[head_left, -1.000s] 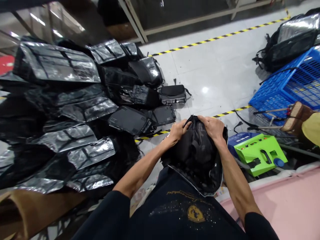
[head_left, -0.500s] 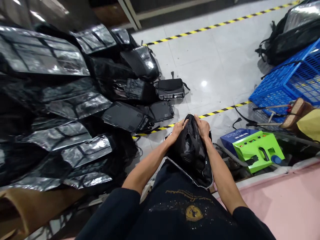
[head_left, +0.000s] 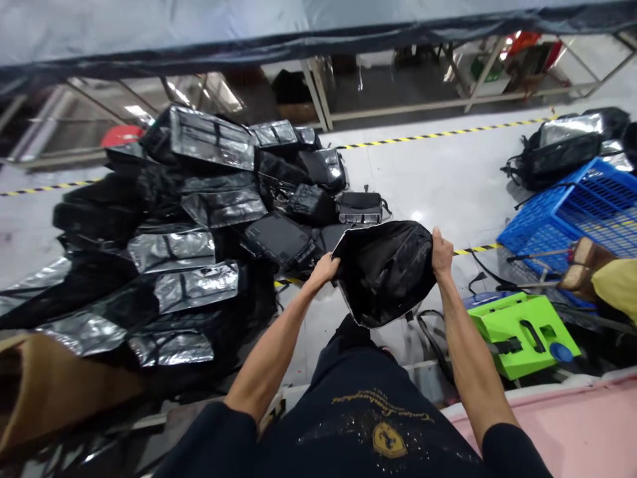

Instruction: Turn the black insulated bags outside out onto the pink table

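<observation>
A black bag [head_left: 385, 272] with a pale edge hangs in front of my body, its wide mouth turned up towards me and its dark lining showing. My left hand [head_left: 326, 267] grips the rim at the left side, fingers closed on the fabric. At the opposite side my right hand [head_left: 442, 253] pinches the rim, with its fingertips partly hidden behind the cloth. Just beyond the bag, a small black bag with a silvery front [head_left: 359, 207] stands on the floor.
A big heap of black and silver bags [head_left: 199, 199] covers the floor at left. To the right are a blue plastic crate [head_left: 542, 206], a bright green machine [head_left: 527, 332] and a pink-covered surface [head_left: 562, 425]. A long covered table [head_left: 298, 33] spans the back.
Both hands have moved apart, spreading the bag from a narrow folded shape to a wide-mouthed one. My view has tilted up, bringing the far table into sight.
</observation>
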`<control>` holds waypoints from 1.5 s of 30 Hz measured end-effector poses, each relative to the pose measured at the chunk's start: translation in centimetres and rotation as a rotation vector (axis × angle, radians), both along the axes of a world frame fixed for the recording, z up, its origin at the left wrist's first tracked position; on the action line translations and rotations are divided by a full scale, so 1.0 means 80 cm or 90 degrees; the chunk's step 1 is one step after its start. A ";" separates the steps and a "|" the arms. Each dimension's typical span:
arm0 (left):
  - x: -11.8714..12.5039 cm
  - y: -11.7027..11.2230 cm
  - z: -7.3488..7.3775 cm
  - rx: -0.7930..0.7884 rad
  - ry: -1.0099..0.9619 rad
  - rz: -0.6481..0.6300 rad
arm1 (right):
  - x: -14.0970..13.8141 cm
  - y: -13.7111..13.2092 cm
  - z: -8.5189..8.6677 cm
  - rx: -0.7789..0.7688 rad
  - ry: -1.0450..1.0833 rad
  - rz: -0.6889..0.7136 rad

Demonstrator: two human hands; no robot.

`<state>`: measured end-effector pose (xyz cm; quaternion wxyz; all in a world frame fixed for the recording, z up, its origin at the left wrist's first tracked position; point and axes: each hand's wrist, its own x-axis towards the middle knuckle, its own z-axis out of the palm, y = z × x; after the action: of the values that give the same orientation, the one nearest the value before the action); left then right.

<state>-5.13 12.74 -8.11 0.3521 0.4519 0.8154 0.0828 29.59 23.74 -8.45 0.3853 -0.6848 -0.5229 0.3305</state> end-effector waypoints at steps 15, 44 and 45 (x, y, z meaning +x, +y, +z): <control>0.210 -0.188 0.181 0.368 0.165 -0.434 | 0.078 -0.256 0.176 0.096 -0.190 0.499; 0.092 -0.119 0.085 0.287 -0.183 -0.285 | 0.006 -0.116 0.145 -0.275 0.172 0.661; 0.086 -0.105 0.088 0.249 -0.206 -0.300 | 0.006 -0.116 0.144 -0.247 0.143 0.631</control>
<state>1.71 4.36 -1.04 0.3934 0.6675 0.5911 0.2245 30.06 14.49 3.05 0.1033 -0.3753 -0.6679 0.6343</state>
